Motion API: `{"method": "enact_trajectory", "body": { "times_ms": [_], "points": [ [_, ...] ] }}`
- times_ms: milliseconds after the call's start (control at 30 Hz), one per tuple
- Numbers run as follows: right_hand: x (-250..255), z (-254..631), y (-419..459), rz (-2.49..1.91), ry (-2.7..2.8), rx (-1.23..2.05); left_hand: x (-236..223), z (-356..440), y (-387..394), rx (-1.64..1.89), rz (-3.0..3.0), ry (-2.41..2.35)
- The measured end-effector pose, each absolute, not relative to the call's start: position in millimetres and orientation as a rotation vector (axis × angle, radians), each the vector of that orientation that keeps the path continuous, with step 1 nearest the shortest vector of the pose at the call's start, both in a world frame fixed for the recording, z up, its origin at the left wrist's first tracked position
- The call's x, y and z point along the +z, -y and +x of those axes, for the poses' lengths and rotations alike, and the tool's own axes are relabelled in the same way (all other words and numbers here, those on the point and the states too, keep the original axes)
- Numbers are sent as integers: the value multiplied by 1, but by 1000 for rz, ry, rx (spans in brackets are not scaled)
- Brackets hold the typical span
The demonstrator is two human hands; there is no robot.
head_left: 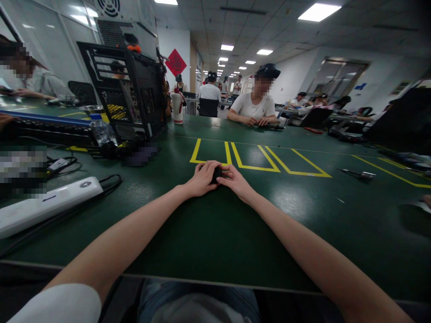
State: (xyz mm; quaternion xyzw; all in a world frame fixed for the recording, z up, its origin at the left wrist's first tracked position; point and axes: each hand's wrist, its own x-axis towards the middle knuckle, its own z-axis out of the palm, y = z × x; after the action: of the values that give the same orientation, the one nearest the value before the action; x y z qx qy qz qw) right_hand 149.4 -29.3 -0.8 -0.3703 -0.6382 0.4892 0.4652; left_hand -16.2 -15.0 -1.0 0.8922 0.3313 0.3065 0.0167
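Observation:
Both my hands meet over the green table (235,242), just in front of the leftmost yellow tape outline (196,152). Between them is a small black object (216,175); its kind cannot be made out, as my fingers cover most of it. My left hand (202,179) wraps round its left side with the fingers curled over the top. From the right, my right hand (235,181) pinches it with thumb and fingertips.
At the left stand a black open computer case (134,89), a water bottle (103,130) and a white power strip (50,204) with black cable. A paper cup (177,107) sits farther back. A screwdriver-like tool (358,175) lies right. Across the table sits a person (254,105).

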Motion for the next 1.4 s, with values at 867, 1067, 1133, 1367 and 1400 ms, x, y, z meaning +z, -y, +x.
{"method": "enact_trajectory", "body": {
  "times_ms": [867,1067,1133,1367,1400],
  "points": [
    [0,144,34,-877,1536,1103,0,-15,15,949,2766,-1039],
    [1,145,32,-938,1524,1167,1,-16,16,942,2766,-1040],
    [-1,145,31,-918,1539,1178,1,-16,16,938,2768,-1042],
    [-2,145,32,-883,1541,1107,0,-15,15,948,2771,-1044],
    [-2,145,33,-898,1530,1111,0,-15,15,948,2771,-1045]
  ]
}}
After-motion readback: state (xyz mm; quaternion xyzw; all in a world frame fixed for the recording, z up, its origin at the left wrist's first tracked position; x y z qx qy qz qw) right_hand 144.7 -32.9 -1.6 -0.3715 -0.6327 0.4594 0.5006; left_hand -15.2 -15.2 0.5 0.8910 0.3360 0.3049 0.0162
